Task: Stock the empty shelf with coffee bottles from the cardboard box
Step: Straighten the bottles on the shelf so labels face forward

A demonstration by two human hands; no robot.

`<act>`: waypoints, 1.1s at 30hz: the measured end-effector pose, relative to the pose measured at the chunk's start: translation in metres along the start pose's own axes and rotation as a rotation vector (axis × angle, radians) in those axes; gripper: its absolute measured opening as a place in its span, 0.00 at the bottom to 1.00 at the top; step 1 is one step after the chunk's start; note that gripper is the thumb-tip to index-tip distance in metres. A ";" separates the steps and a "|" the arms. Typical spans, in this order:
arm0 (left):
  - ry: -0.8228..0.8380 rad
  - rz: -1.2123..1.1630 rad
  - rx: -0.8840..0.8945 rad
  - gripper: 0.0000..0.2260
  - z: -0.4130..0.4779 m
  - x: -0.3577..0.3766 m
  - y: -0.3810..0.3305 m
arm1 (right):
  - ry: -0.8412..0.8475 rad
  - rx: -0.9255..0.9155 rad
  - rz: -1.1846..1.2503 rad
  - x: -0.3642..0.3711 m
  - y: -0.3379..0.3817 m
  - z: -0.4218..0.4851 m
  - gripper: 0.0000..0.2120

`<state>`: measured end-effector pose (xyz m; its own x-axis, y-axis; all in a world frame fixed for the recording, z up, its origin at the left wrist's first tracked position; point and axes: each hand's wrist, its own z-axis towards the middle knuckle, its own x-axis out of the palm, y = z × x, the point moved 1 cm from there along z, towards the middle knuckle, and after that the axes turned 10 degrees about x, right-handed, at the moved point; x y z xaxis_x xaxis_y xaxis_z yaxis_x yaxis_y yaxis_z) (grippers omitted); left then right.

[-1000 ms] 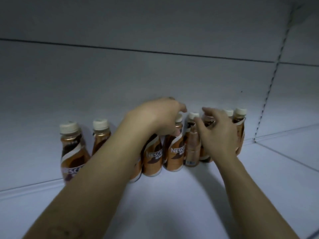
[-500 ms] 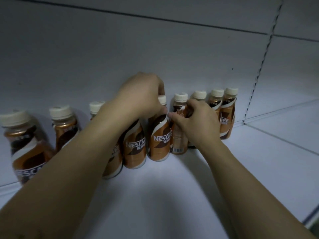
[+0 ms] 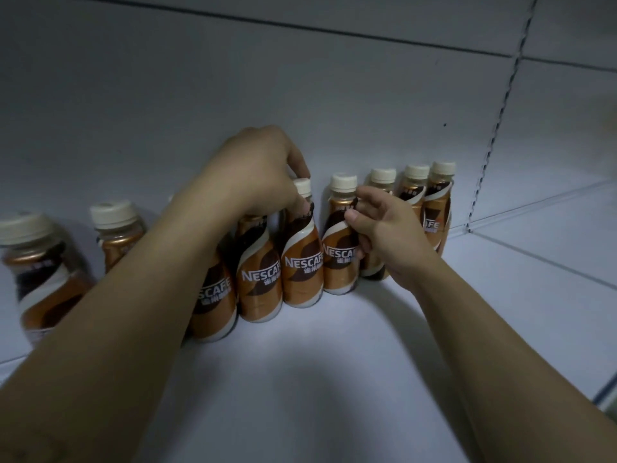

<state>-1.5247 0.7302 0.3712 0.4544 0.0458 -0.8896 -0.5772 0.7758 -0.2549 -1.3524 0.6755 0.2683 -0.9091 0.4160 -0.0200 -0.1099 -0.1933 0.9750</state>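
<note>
Several brown-and-orange Nescafé coffee bottles with cream caps stand in a row against the back of the white shelf [image 3: 334, 379]. My left hand [image 3: 257, 172] reaches over the row, its fingers closed round the neck of one middle bottle [image 3: 302, 265]. My right hand [image 3: 387, 235] pinches the shoulder of the bottle beside it [image 3: 337, 262], whose label faces front. Two more bottles [image 3: 434, 208] stand to the right, partly behind my right hand. My left forearm hides part of the bottles on the left [image 3: 43, 275]. The cardboard box is out of view.
A grey back panel [image 3: 300, 95] rises behind the row. A slotted metal upright [image 3: 497, 111] divides this shelf from the neighbouring white shelf [image 3: 551, 248] on the right. Bare shelf surface lies in front of the bottles, between my arms.
My right hand has shifted left onto the bottle beside my left hand's and turned it from barcode side to label front. My left hand stays on its bottle neck. The view moved closer.
</note>
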 end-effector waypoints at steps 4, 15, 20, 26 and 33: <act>-0.012 0.014 0.009 0.18 0.001 0.004 -0.001 | -0.232 -0.131 -0.474 0.002 0.001 -0.005 0.28; -0.039 0.113 0.031 0.19 0.002 0.008 -0.005 | -0.197 -0.024 -0.447 0.009 0.008 -0.007 0.20; -0.046 0.107 0.032 0.20 0.000 0.008 -0.004 | -0.158 -0.008 -0.401 0.008 0.007 -0.008 0.18; -0.042 0.133 0.028 0.21 -0.005 0.009 -0.007 | -0.291 -0.123 -0.557 0.016 0.010 -0.020 0.27; -0.296 0.226 0.124 0.23 -0.004 0.008 -0.042 | -0.548 -0.197 -0.336 -0.011 0.055 -0.014 0.17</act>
<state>-1.4993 0.6961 0.3729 0.5118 0.3894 -0.7658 -0.6071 0.7946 -0.0016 -1.3540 0.6479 0.3189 -0.4828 0.8630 -0.1489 -0.4693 -0.1114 0.8760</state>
